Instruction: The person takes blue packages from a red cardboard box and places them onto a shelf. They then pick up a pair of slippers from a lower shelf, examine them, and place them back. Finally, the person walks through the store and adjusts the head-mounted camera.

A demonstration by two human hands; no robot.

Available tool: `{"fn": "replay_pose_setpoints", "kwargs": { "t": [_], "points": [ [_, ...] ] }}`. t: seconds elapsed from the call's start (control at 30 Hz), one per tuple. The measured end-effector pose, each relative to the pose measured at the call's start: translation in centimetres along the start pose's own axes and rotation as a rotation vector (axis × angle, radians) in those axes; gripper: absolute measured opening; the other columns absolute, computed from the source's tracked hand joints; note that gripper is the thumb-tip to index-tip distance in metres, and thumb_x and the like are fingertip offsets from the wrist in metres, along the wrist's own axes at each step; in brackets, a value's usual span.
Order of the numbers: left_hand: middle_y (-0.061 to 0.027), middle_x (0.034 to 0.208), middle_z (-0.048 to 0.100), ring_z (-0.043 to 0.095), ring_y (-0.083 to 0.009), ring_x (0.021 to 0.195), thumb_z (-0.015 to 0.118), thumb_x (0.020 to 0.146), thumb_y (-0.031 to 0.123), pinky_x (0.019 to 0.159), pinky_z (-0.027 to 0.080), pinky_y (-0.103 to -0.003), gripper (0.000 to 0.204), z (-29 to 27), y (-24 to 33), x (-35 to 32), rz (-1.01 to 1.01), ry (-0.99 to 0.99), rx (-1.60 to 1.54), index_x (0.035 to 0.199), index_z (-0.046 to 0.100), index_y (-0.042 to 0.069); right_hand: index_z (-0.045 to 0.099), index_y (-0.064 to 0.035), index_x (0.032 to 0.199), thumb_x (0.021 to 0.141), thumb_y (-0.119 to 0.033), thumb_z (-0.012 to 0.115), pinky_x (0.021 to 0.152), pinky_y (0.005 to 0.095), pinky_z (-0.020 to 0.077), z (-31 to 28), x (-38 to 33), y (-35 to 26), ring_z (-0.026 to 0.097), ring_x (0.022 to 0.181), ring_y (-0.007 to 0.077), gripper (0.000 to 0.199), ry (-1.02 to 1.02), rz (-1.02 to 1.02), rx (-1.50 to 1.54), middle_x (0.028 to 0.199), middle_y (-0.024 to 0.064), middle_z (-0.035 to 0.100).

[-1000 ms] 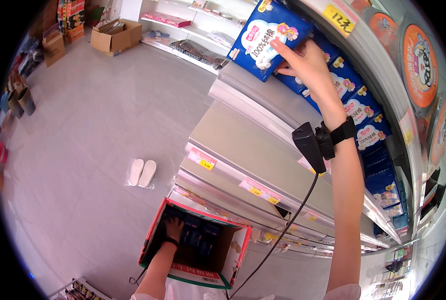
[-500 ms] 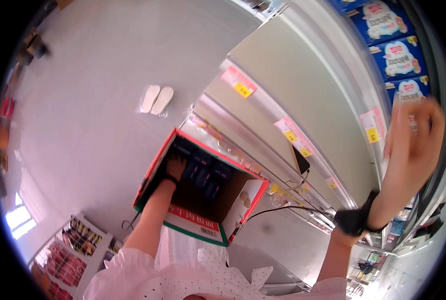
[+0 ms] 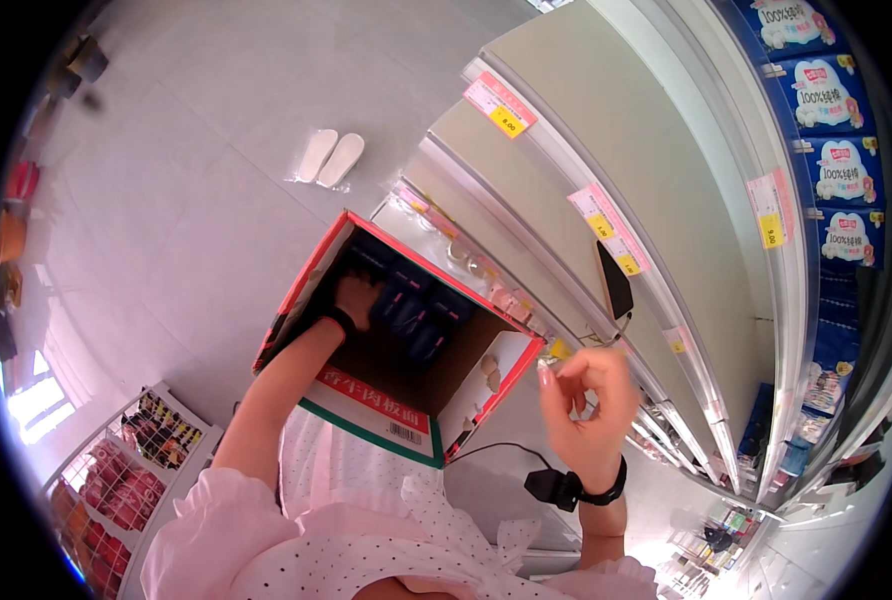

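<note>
Head view: left hand [image 3: 359, 298] deep in the carton [image 3: 481, 395] by the blue packs [image 3: 406, 308], grasp unclear in shadow; right hand [image 3: 591, 405] empty, loosely curled, near the carton's rim. Best, I'd judge, to pinch one pack squarely and lift clear of the rim. Half a second ago the right hand was at the shelf packs [image 3: 844, 172].
</note>
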State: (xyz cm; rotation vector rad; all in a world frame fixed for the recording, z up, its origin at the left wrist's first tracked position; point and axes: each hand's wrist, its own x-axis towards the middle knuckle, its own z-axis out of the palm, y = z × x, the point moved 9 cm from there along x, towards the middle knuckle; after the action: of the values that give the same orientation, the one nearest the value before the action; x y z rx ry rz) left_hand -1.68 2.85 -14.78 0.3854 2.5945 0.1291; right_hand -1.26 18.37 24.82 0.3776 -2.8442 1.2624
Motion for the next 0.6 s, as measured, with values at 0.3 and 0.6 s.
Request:
{"fn": "replay_pose_setpoints", "kwargs": {
  "t": [0.3, 0.6],
  "points": [
    [-0.0095, 0.107, 0.049, 0.049, -0.0244, 0.096, 0.065, 0.051, 0.016, 0.082, 0.042, -0.034, 0.061, -26.5, 3.8, -11.4, 0.626, -0.008, -1.092, 0.109, 0.045, 0.011, 0.051, -0.0034, 0.098, 0.067, -0.012, 0.069, 0.056, 0.0234, 0.0437, 4.7, 0.1, 1.3, 0.054, 0.067, 0.0148, 0.036, -0.3, -0.081, 0.019, 0.104, 0.0095, 0.051],
    [-0.0128, 0.104, 0.051, 0.048, -0.027, 0.099, 0.065, 0.047, 0.022, 0.086, 0.039, -0.034, 0.067, -35.8, 8.4, -17.6, 1.221, -0.001, -1.03, 0.109, 0.052, 0.002, 0.052, -0.0028, 0.107, 0.058, -0.03, 0.078, 0.075, 0.0292, 0.0456, 6.3, 1.0, -0.8, 0.059, 0.082, 0.0181, 0.062, -0.811, 0.059, 0.297, 0.095, 0.0087, 0.06]
  ]
}}
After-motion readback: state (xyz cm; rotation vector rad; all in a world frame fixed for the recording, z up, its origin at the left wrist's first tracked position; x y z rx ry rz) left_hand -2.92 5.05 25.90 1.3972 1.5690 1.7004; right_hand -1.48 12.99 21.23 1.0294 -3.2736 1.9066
